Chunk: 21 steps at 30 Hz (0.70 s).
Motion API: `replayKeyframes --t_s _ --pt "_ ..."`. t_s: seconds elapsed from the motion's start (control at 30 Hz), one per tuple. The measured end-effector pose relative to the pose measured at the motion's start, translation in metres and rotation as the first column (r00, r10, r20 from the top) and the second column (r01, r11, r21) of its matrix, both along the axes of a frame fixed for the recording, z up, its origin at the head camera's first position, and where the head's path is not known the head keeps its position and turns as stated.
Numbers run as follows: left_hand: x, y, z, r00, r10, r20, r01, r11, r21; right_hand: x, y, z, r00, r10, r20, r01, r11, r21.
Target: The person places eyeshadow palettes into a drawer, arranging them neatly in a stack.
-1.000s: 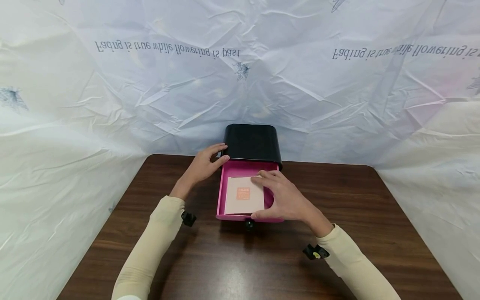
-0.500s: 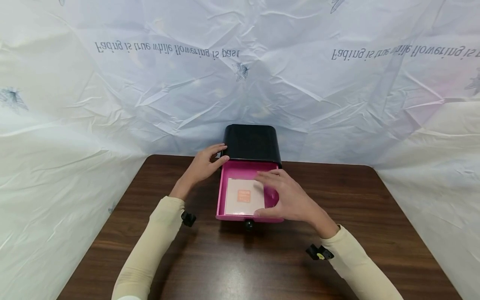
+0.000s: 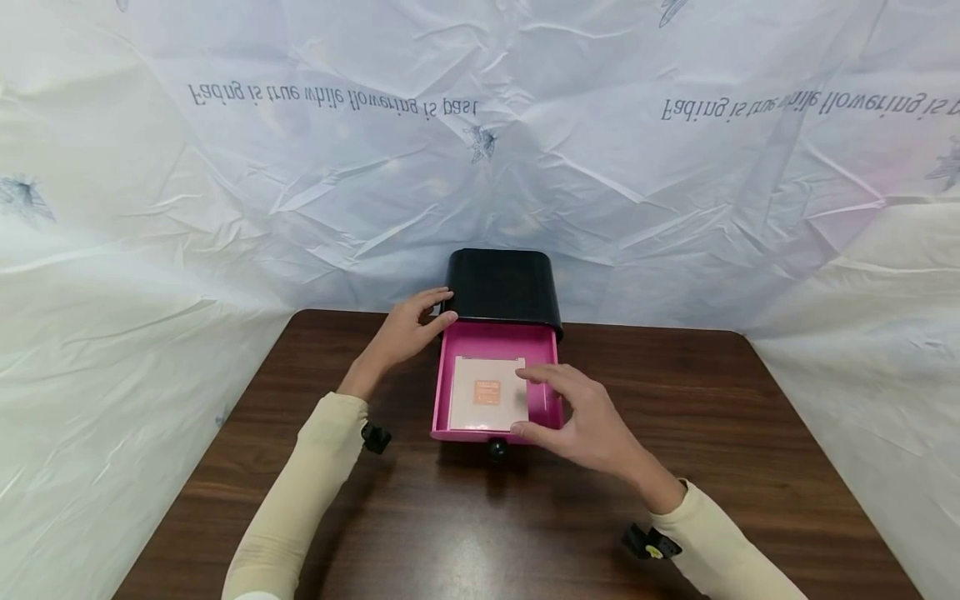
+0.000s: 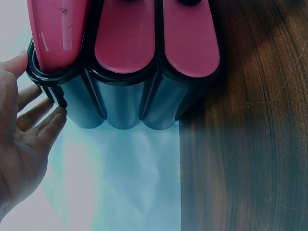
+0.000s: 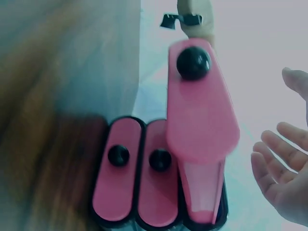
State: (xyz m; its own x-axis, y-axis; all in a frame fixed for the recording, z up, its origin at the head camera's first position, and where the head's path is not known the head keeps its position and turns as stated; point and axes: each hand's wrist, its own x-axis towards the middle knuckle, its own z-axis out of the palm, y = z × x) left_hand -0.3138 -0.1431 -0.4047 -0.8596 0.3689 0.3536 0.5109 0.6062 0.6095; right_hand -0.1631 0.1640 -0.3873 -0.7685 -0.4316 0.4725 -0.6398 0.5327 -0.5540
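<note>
A flat, pale square box (image 3: 468, 404) with an orange label lies in the pulled-out pink drawer (image 3: 487, 337), near its front. The drawer belongs to a black cabinet (image 3: 502, 283) at the back of the table; the wrist views show it is the top one. My left hand (image 3: 405, 329) rests its fingertips and thumb against the cabinet's upper left side. Above the drawer's right edge hovers my right hand (image 3: 592, 417), thumb and fingers apart and nothing held. In the right wrist view, that hand (image 5: 288, 178) is beside the drawer.
Two lower drawers with pink fronts (image 4: 125, 36) are closed beneath. A black knob (image 3: 498, 450) sticks out from the open drawer's front. The brown wooden table (image 3: 465, 533) has a patterned white sheet (image 3: 375, 200) hanging behind it and along both sides.
My right hand has let go of the pale box, which now lies flat in the drawer, and has drawn slightly right and nearer me. The left hand stays put.
</note>
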Motion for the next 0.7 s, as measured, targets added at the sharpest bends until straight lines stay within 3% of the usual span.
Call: replayKeyframes --t_s 0.23,0.7 --pt "0.001 0.000 0.001 1.000 0.004 0.002 -0.004 1.000 0.002 0.015 -0.006 -0.013 0.997 0.070 -0.045 -0.075 0.991 -0.113" --pt "0.002 0.000 0.001 1.000 0.000 0.007 0.000 1.000 0.000 0.044 -0.012 -0.042 0.992 0.122 -0.013 -0.121 0.958 -0.262"
